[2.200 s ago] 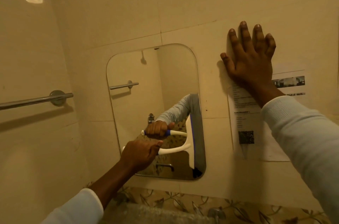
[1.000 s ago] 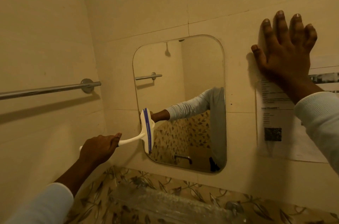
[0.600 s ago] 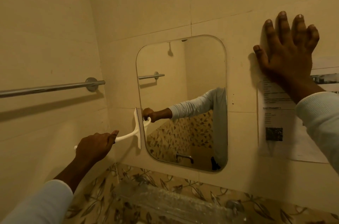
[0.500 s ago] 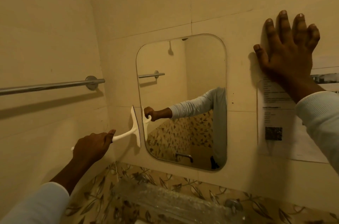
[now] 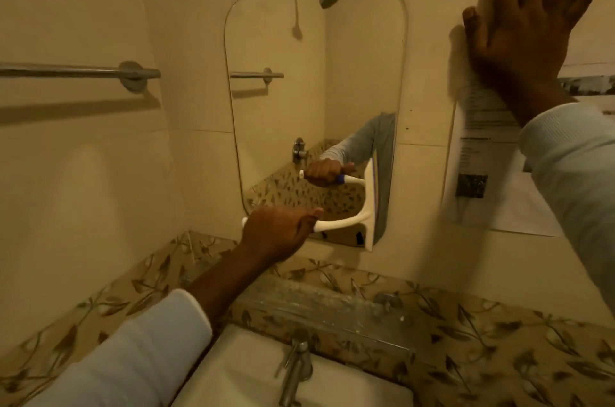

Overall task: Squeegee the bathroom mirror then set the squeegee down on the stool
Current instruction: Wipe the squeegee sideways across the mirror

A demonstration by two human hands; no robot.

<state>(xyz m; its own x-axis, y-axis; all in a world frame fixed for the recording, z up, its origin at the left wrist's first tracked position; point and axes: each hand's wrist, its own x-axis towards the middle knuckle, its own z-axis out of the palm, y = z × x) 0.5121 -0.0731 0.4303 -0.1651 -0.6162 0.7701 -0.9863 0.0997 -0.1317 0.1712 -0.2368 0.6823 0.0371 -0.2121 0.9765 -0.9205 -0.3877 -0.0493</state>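
Note:
A rounded rectangular mirror (image 5: 293, 90) hangs on the tiled wall. My left hand (image 5: 278, 233) grips the handle of a white squeegee (image 5: 361, 216). Its blade stands upright against the glass near the mirror's lower right corner. The reflection shows the same hand and the squeegee's blue grip. My right hand (image 5: 529, 23) lies flat on the wall to the right of the mirror, fingers spread, its heel on a printed paper sheet (image 5: 482, 157). No stool is in view.
A metal towel bar (image 5: 76, 71) runs along the left wall. Below the mirror sit a clear glass shelf (image 5: 326, 303), a leaf-patterned tile band, a white basin (image 5: 253, 376) and a chrome tap (image 5: 294, 370).
The squeegee has gone from the mirror's left edge back across the glass to its lower right corner. My view has dropped, bringing basin and tap in. My right hand stays on the wall.

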